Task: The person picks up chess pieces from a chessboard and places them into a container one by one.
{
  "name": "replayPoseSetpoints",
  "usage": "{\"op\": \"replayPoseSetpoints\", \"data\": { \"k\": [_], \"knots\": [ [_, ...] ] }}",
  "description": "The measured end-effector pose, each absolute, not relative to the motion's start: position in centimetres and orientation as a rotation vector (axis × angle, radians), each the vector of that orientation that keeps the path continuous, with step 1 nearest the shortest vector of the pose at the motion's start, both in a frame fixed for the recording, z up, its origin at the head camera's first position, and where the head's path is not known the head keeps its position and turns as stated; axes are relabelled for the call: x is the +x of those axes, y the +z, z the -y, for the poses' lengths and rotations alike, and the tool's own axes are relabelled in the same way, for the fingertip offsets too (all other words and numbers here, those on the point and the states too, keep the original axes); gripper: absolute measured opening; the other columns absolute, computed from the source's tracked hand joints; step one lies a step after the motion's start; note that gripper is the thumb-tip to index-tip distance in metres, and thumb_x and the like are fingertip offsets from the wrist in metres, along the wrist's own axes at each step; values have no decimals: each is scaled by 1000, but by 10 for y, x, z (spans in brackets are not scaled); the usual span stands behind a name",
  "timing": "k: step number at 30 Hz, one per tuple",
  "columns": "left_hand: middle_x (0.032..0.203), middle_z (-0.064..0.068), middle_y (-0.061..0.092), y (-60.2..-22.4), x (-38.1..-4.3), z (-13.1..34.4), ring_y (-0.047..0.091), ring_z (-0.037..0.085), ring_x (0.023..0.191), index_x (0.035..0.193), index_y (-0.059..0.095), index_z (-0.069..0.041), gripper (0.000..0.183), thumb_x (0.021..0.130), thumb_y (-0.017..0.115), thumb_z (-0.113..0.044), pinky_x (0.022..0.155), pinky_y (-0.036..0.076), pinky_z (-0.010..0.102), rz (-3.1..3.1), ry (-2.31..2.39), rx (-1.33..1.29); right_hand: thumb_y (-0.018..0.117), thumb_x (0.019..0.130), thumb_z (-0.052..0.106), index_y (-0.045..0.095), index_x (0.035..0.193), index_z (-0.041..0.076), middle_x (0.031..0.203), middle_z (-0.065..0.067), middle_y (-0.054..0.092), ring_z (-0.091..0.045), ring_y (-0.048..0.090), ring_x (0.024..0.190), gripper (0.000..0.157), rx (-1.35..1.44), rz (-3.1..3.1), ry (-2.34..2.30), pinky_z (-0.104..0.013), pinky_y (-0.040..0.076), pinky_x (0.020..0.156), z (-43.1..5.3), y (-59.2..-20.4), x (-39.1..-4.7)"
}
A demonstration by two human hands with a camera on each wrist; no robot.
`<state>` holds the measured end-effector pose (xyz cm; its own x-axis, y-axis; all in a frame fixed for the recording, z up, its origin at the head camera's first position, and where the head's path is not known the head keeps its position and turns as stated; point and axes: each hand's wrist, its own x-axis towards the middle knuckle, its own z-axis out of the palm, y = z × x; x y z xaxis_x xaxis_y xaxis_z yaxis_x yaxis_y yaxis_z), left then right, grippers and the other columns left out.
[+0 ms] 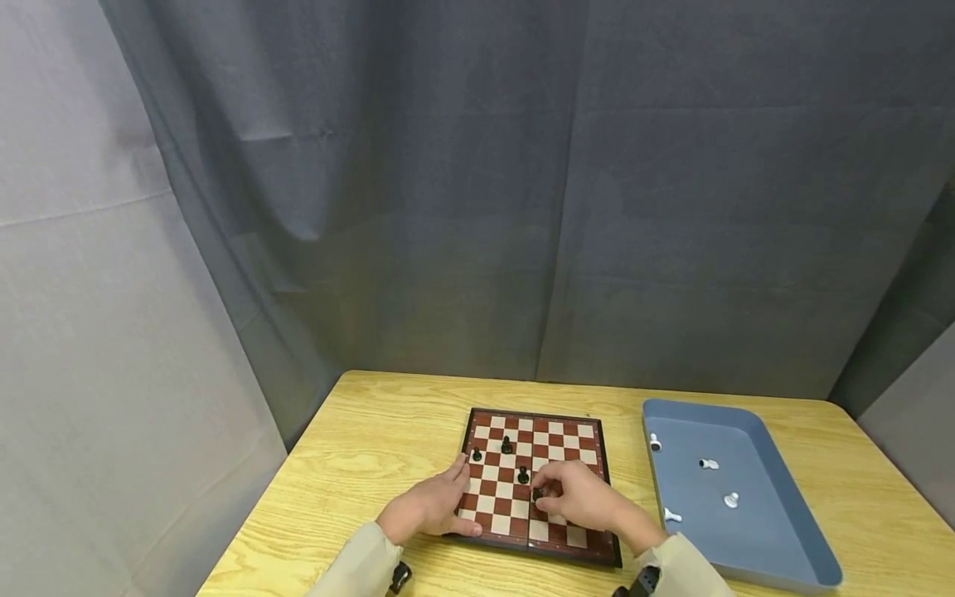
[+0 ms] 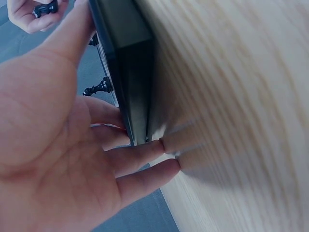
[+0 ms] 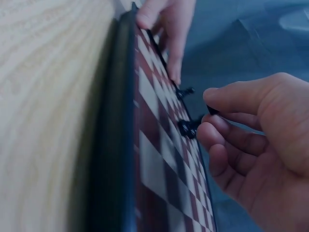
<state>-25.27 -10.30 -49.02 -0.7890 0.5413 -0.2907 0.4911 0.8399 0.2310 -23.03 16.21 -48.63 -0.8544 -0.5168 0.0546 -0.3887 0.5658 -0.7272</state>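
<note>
A red-and-white chessboard (image 1: 501, 506) with a dark rim lies on the table. My left hand (image 1: 433, 502) rests against its left edge, thumb on the near left corner; in the left wrist view, extended fingers (image 2: 145, 181) touch the rim and tabletop. Over the board's middle, my right hand (image 1: 585, 497) pinches a black chess piece (image 1: 537, 494) between thumb and fingers, which hide much of it. Three other black pieces stand upright: a small one (image 1: 477, 454) near the left edge, a larger one (image 1: 506, 445) farther back, and one (image 1: 523, 475) just left of my right fingertips.
To the right of the board sits a blue-grey tray (image 1: 783, 497). Several white chess pieces lie in it, among them one (image 1: 731, 500) near its middle. Wooden tabletop (image 1: 336, 464) surrounds both. A grey curtain (image 1: 448, 249) hangs behind the table's far edge.
</note>
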Motion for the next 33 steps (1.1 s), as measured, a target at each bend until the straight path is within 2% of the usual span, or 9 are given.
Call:
{"op": "replayPoseSetpoints", "data": {
  "k": [11, 22, 33],
  "knots": [
    [156, 16, 10, -491, -253, 103, 34, 32, 134, 150, 21, 0, 103, 78, 62, -62, 105, 36, 38, -2668, 195, 781, 69, 87, 13, 66, 97, 5, 80, 6, 59, -8, 55, 70, 14, -769, -2776, -1170, -26, 48, 59, -202, -479, -240],
    [157, 16, 9, -491, -252, 104, 34, 32, 134, 150, 21, 0, 103, 79, 62, -62, 105, 36, 38, -2667, 195, 778, 69, 87, 16, 65, 99, 2, 82, 1, 58, -15, 55, 75, 19, -546, -2812, -1241, -28, 48, 62, -233, -469, -241],
    [157, 15, 9, -488, -251, 100, 32, 31, 135, 150, 21, 0, 103, 78, 62, -62, 105, 35, 38, -2674, 190, 762, 68, 88, 15, 65, 93, 4, 80, -1, 57, -15, 52, 72, 12, -440, -2891, -1271, -28, 45, 58, -265, -464, -243]
  ]
}}
